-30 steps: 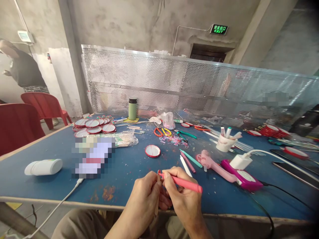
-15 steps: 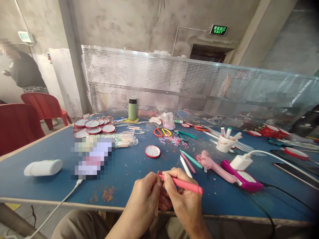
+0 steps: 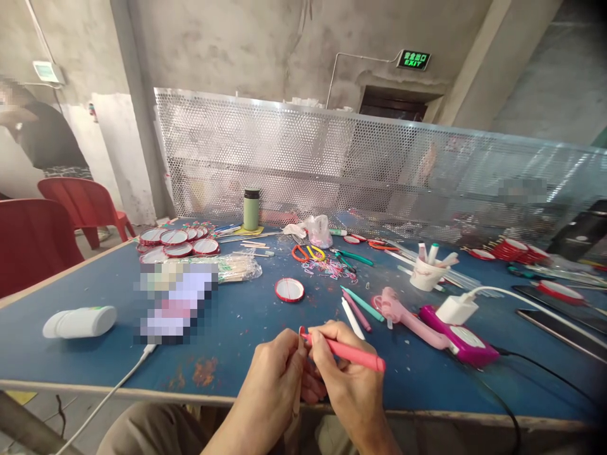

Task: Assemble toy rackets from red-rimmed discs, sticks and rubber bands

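Note:
My right hand [image 3: 348, 382] is closed around a red marker pen [image 3: 358, 355], its tip pointing left. My left hand [image 3: 275, 366] pinches a thin pale stick [image 3: 297, 398], upright, with a reddish top at the marker's tip. The fingers hide most of the stick, and I cannot tell whether tip and stick touch. Both hands are together at the table's front edge. Just beyond them lie a white pen [image 3: 353, 319], a dark pink pen [image 3: 357, 309] and a teal pen [image 3: 363, 303]. A small red-rimmed round disc [image 3: 289, 290] lies flat farther back.
On the left are a white bottle [image 3: 80, 322], a phone on a cable, and stacked discs [image 3: 174, 237]. Pliers [image 3: 353, 257], colourful small clips [image 3: 327, 268], a pen cup [image 3: 427, 275], a pink device [image 3: 412, 319] and a magenta box [image 3: 474, 351] lie right. A person stands far left.
My hands and the marker stay almost in the same place. The view has shifted very slightly. At far left, the person's arm has risen toward the head.

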The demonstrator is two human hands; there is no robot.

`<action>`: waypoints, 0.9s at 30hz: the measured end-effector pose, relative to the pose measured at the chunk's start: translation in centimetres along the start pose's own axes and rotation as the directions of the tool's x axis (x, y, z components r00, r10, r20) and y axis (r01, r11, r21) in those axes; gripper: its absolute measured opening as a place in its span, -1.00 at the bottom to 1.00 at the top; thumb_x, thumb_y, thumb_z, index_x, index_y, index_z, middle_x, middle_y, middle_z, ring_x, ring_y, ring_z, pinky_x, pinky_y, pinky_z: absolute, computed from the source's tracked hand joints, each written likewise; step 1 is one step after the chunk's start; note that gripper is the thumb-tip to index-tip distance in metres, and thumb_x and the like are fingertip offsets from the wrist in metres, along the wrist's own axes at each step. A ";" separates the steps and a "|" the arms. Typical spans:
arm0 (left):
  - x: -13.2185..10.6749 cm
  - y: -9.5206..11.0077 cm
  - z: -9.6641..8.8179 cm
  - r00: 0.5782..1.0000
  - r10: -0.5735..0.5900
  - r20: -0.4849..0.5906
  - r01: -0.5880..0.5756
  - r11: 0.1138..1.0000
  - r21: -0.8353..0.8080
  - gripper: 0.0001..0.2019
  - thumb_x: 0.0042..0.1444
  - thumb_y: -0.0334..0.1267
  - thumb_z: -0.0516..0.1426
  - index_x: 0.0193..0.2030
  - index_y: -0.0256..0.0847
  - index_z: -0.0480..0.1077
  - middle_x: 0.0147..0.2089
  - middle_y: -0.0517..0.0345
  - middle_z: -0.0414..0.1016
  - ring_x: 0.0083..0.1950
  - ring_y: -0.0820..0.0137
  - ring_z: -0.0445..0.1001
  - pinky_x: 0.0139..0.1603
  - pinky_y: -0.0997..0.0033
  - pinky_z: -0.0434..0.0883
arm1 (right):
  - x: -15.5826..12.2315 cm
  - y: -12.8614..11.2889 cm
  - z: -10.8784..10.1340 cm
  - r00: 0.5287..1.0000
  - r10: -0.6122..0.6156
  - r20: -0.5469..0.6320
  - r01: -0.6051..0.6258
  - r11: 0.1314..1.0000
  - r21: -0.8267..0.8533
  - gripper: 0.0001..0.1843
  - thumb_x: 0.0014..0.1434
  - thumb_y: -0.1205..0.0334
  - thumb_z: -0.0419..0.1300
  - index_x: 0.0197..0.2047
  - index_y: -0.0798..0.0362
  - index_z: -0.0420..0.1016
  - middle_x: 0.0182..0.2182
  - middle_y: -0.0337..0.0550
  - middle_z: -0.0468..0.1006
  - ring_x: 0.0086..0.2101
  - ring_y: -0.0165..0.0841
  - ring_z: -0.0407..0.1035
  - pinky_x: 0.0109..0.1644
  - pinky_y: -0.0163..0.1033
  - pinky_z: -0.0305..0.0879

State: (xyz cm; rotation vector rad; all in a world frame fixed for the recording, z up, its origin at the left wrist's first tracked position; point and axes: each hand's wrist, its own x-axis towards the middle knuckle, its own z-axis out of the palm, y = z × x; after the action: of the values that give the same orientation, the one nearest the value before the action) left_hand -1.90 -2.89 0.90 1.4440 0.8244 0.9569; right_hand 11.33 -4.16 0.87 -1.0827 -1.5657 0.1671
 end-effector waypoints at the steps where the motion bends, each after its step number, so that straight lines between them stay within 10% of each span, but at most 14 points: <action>1: 0.0 0.1 0.0 1.000 -0.003 -0.005 0.003 1.000 -0.001 -0.76 0.26 -0.10 0.01 -0.41 -0.12 0.19 -0.51 0.18 0.55 -0.55 0.39 0.54 -0.48 0.46 0.50 | 0.0 0.0 0.0 1.000 -0.005 0.000 0.005 1.000 -0.003 -0.76 0.33 0.25 0.12 -0.37 0.06 0.49 -0.53 -0.29 0.45 -0.52 -0.47 0.34 -0.43 -0.41 0.28; 27: -0.1 -0.3 0.0 1.000 0.010 0.008 -0.010 1.000 0.017 -0.74 0.30 -0.10 -0.03 -0.40 -0.12 0.17 -0.52 0.19 0.53 -0.54 0.41 0.54 -0.47 0.48 0.49 | -0.1 -0.1 0.0 0.999 0.045 0.006 -0.045 0.999 0.000 -0.74 0.33 0.21 0.12 -0.37 0.07 0.50 -0.56 -0.28 0.43 -0.55 -0.46 0.33 -0.47 -0.39 0.27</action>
State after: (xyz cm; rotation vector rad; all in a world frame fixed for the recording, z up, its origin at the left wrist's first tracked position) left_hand -1.92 -2.92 0.64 1.4668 0.8215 0.9529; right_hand 11.31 -4.24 0.88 -1.1195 -1.5472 0.2010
